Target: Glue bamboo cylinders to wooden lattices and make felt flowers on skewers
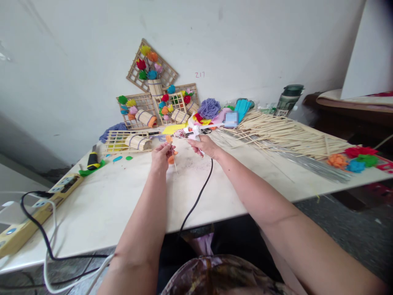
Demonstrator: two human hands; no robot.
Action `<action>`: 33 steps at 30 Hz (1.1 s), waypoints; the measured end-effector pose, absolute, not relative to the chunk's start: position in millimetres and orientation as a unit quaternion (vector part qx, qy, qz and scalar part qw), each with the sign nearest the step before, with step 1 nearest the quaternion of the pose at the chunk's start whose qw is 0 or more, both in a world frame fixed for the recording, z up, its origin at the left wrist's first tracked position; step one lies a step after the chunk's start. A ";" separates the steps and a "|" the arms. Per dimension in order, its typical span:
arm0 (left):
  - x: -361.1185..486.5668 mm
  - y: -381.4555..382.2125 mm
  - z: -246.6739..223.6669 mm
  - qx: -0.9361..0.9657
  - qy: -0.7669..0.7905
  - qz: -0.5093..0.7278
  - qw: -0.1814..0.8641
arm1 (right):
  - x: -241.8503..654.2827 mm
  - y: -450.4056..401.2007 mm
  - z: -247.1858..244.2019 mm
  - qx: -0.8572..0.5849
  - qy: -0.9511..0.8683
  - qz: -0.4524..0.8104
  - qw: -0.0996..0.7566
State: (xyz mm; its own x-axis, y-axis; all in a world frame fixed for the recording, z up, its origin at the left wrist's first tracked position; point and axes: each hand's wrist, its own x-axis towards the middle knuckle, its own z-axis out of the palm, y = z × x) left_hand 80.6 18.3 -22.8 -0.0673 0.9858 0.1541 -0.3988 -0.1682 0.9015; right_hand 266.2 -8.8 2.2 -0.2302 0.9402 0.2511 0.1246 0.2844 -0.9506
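My left hand [161, 156] pinches a small orange petal piece [169, 139] and a thin stick [175, 160] that slants down toward the right. Another orange piece [171, 159] shows beside its fingers. My right hand [204, 146] is wrapped round a white glue gun [196, 132], whose nozzle side faces left, near the orange petal. From the glue gun a black cord [201, 190] runs down over the table's front edge. A speckled red and white bundle [179, 133] lies just left of the glue gun; what it is cannot be made out.
Bamboo lattices [168, 73] with colourful flowers lean at the back wall. Loose sticks [282, 129] and wires [319, 168] cover the right side. A yellow power strip [46, 211] and a cutter [93, 160] lie left. A dark bottle [288, 100] stands back right.
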 end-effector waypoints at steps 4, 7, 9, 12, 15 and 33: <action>80.0 19.4 -23.9 0.413 0.352 0.640 0.544 | 265.9 -8.5 2.2 -0.409 -0.654 0.430 0.469; 79.7 19.7 -24.5 0.412 0.349 0.640 0.547 | 265.8 -9.9 3.3 -0.409 -0.655 0.431 0.468; 79.7 19.7 -24.8 0.414 0.348 0.640 0.546 | 265.8 -11.0 4.1 -0.410 -0.656 0.431 0.465; 79.7 19.6 -25.1 0.418 0.347 0.639 0.545 | 265.6 -11.8 4.9 -0.414 -0.660 0.427 0.459; 79.7 19.7 -25.0 0.421 0.350 0.637 0.543 | 265.2 -11.2 4.8 -0.417 -0.659 0.425 0.459; 79.2 20.1 -25.2 0.421 0.352 0.640 0.538 | 265.3 -10.2 3.5 -0.414 -0.659 0.434 0.454</action>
State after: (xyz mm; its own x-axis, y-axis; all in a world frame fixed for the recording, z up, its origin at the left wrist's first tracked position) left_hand 79.2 20.1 -25.2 -0.0675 0.9849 0.1597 -0.3927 -0.1733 0.9032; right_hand 265.3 -10.2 3.5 -0.2453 0.9396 0.2388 0.1529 0.2807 -0.9475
